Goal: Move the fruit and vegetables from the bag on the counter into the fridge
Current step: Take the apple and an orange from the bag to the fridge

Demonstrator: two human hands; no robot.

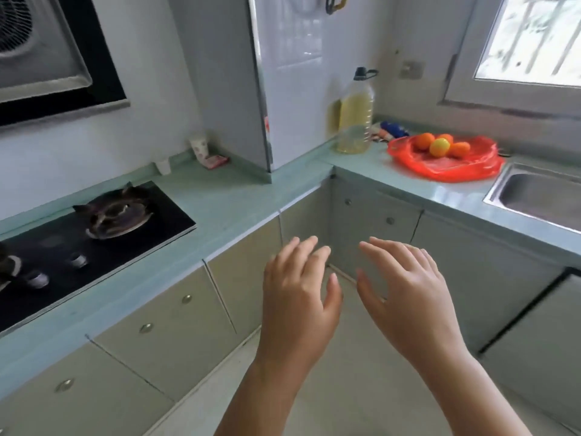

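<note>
A red plastic bag [452,166] lies open on the pale green counter [239,196] at the right, beside the sink. In it sit several round fruits: oranges [424,141] and one yellow fruit [439,147]. My left hand [298,297] and my right hand [405,291] hover side by side in front of the corner cabinets, well below and to the left of the bag. Both hands are empty, fingers spread, palms down. No fridge is in sight.
A large oil bottle [356,118] stands left of the bag. A steel sink [540,196] lies to its right. A black gas hob [94,234] fills the left counter. Cups [199,147] and a small red box [215,161] stand by the wall. A window [531,39] is at upper right.
</note>
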